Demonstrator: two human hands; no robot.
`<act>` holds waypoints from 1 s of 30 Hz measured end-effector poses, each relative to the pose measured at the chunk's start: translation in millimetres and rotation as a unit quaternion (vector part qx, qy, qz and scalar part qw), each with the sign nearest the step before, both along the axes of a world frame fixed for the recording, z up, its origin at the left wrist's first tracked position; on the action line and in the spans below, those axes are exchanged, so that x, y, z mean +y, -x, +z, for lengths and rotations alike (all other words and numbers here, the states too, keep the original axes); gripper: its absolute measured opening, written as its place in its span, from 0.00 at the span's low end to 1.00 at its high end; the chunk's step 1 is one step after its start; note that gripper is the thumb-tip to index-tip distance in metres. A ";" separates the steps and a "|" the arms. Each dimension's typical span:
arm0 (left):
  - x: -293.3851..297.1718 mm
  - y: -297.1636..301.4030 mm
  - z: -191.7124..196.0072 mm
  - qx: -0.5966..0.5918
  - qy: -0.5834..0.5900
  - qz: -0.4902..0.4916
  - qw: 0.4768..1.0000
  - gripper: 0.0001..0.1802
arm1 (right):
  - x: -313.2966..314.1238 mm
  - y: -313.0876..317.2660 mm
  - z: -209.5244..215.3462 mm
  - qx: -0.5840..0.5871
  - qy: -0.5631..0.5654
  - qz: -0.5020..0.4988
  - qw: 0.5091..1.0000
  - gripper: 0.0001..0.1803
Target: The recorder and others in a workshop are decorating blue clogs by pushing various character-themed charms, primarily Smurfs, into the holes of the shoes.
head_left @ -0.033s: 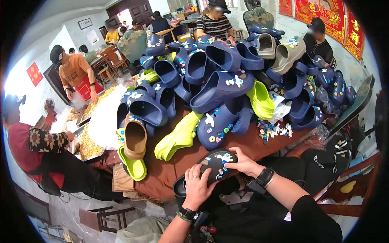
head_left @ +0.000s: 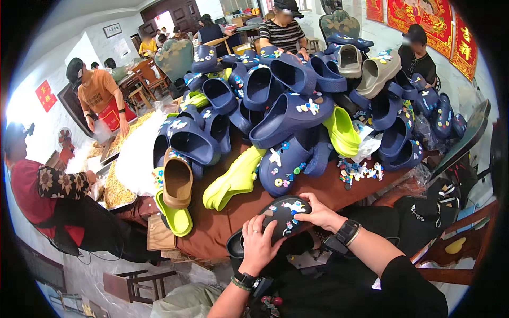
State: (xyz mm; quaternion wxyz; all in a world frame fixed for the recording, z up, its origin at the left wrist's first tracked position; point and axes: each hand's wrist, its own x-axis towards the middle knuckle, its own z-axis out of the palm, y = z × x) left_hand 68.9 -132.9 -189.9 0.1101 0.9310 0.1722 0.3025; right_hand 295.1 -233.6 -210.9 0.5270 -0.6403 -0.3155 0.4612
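A black clog (head_left: 279, 208) with small colourful charms on its upper is held between my two hands at the table's near edge. Around its heel side and strap, my left hand (head_left: 258, 243) is closed, thumb lying along the upper. My right hand (head_left: 321, 213) grips the toe end, its thumb pressed beside a white and blue figure charm (head_left: 297, 205). The underside of the clog and some fingertips are hidden. Just beyond it stand a navy clog (head_left: 286, 164) covered in charms and a lime green clog (head_left: 235, 180).
A tall heap of navy clogs (head_left: 291, 119) covers the brown-clothed table (head_left: 212, 233). Loose charms (head_left: 360, 174) lie to the right of it. A brown clog (head_left: 177, 183) leans at the left edge. Co-workers (head_left: 101, 98) stand or sit around; a wooden stool (head_left: 140, 286) is on the floor.
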 end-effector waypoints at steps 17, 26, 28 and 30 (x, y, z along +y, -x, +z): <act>10.4 2.8 18.8 0.040 0.064 0.010 0.997 0.56 | 9.6 -0.9 -26.2 -0.079 -0.021 -0.047 0.996 0.39; 12.5 7.7 29.5 -0.038 0.215 0.017 0.976 0.53 | -8.2 -0.2 8.4 -0.057 -0.097 -0.010 0.994 0.55; 13.7 14.8 19.4 -0.127 0.396 0.019 0.909 0.50 | -19.4 4.6 30.4 -0.014 -0.116 0.008 0.993 0.59; 7.4 14.1 27.3 -0.210 0.514 0.030 0.831 0.44 | -31.0 12.8 49.5 0.000 -0.103 0.063 0.993 0.61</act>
